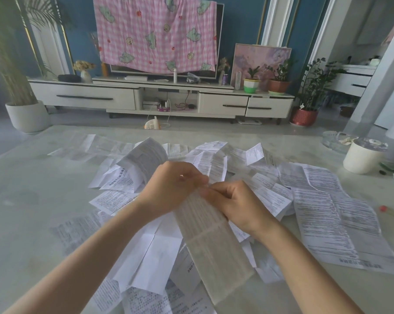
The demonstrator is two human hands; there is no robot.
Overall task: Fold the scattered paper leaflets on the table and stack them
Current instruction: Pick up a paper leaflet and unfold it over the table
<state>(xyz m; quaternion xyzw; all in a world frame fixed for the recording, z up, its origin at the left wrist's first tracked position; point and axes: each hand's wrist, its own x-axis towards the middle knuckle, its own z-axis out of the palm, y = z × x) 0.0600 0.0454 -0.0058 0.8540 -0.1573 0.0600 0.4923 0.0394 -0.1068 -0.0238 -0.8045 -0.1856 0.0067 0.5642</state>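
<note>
Two grips, left hand (168, 189) and right hand (234, 205), pinch the long leaflet (214, 250) mid-length, ends trailing beyond.

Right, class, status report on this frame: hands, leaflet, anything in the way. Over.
Left hand and right hand both pinch one long leaflet mid-length. Loose leaflets spread beneath on table. Nothing blocking.

We count 2 hands, a left hand (171, 189) and a right hand (236, 205), 1 lifted leaflet (209, 241), over 10 scattered leaflets (327, 211), 1 table (32, 200), 1 white cylinder (361, 158) and 4 plant pots (303, 117).
</note>
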